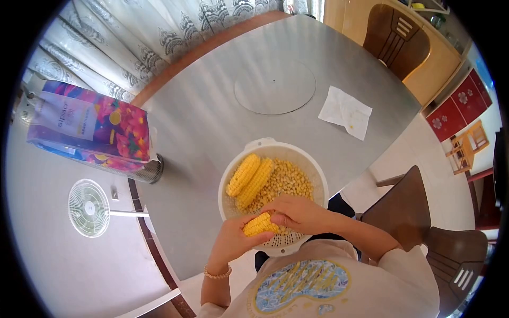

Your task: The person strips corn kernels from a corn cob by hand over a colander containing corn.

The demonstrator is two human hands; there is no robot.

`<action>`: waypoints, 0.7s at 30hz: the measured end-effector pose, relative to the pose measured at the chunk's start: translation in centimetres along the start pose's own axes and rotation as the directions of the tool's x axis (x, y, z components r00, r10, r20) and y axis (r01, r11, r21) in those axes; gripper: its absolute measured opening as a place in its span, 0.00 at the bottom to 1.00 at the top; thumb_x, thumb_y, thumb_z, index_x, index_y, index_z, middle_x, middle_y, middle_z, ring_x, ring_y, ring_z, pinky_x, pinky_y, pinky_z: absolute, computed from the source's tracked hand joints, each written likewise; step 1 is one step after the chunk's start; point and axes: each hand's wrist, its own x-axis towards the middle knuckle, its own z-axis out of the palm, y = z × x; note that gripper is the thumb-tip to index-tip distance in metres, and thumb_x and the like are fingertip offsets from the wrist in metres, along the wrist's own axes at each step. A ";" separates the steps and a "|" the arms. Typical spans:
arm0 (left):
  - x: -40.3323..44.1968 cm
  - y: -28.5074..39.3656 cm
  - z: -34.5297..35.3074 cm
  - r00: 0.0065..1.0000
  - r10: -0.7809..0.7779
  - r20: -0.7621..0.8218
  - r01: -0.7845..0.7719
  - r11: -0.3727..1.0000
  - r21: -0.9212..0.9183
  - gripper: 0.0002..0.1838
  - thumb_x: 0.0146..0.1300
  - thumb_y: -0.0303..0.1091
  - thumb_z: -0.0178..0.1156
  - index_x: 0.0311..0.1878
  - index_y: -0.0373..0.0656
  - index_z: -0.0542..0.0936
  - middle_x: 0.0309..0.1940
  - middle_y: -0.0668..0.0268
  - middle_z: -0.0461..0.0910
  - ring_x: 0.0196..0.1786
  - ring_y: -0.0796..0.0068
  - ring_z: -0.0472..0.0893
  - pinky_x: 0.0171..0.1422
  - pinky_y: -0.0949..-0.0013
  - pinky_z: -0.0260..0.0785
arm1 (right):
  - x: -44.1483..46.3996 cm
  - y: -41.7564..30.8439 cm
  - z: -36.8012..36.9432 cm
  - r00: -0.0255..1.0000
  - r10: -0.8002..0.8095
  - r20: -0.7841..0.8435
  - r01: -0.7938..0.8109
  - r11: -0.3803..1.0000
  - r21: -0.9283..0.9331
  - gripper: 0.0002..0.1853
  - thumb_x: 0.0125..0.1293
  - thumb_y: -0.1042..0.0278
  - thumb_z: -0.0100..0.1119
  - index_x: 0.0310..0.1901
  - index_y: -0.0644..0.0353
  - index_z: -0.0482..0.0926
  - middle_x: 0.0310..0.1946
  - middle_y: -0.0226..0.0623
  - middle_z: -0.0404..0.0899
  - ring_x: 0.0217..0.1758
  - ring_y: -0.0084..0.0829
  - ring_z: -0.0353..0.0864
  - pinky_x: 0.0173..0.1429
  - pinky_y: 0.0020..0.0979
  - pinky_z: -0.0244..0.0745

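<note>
An ear of corn (pixel 260 225) is held over the near side of a white colander (pixel 319 185). My left hand (pixel 231 237) wraps around its left end, a beaded bracelet on the wrist. My right hand (pixel 299 213) lies on the ear's right end, fingers curled and thumb pressed against it. Inside the colander, loose corn kernels (pixel 289 182) cover much of the bottom. Two more ears of corn, one at the far left (pixel 244 175) and one beside it (pixel 256 184), lean on the kernels. My hands partly hide the colander's near part.
The colander sits at the near edge of a grey table (pixel 196 138). A crumpled white tissue (pixel 345 112) lies to the right, and a round disc (pixel 274 87) is at the table's middle. A colourful package (pixel 90 127) stands left. Brown chairs (pixel 400 212) are at the right.
</note>
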 end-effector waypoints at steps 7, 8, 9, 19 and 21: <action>0.1 0.0 0.9 0.995 0.082 -0.053 -0.078 0.995 0.064 0.24 0.49 0.42 0.71 0.46 0.37 0.81 0.32 0.63 0.82 0.33 0.80 0.79 0.40 0.73 0.72 | -0.3 0.7 0.3 0.985 0.170 -0.030 -0.173 0.967 -0.186 0.14 0.68 0.59 0.49 0.46 0.59 0.74 0.37 0.41 0.78 0.42 0.44 0.77 0.47 0.39 0.71; 0.1 0.0 0.9 0.999 0.019 -0.035 -0.018 1.000 0.015 0.24 0.49 0.42 0.71 0.46 0.37 0.81 0.32 0.63 0.83 0.33 0.79 0.79 0.40 0.73 0.72 | -0.4 0.7 0.1 0.985 0.170 -0.016 -0.171 0.976 -0.134 0.14 0.68 0.58 0.49 0.46 0.59 0.74 0.36 0.41 0.78 0.41 0.43 0.77 0.46 0.38 0.71; 0.1 -0.1 0.8 0.999 0.014 -0.036 -0.014 1.000 0.015 0.24 0.49 0.42 0.71 0.46 0.37 0.81 0.32 0.63 0.83 0.33 0.79 0.79 0.40 0.73 0.72 | -0.4 0.7 -0.1 0.985 0.170 -0.013 -0.171 0.977 -0.130 0.14 0.68 0.58 0.49 0.46 0.59 0.74 0.36 0.41 0.78 0.41 0.43 0.77 0.46 0.38 0.71; 0.1 -0.5 0.9 0.972 0.181 -0.148 -0.162 0.978 0.132 0.24 0.47 0.36 0.72 0.47 0.35 0.79 0.35 0.64 0.83 0.37 0.79 0.80 0.43 0.73 0.73 | 0.3 0.3 -0.1 0.953 0.297 -0.053 -0.278 0.933 0.229 0.11 0.67 0.63 0.51 0.44 0.61 0.75 0.35 0.40 0.79 0.40 0.37 0.78 0.44 0.33 0.72; -0.2 -0.9 1.3 0.950 0.242 -0.197 -0.190 0.950 0.248 0.25 0.46 0.36 0.73 0.47 0.35 0.79 0.36 0.62 0.83 0.38 0.78 0.80 0.43 0.72 0.73 | 0.4 0.3 0.2 0.934 0.346 -0.085 -0.315 0.914 0.257 0.10 0.66 0.65 0.52 0.44 0.61 0.75 0.35 0.40 0.78 0.39 0.37 0.78 0.44 0.33 0.72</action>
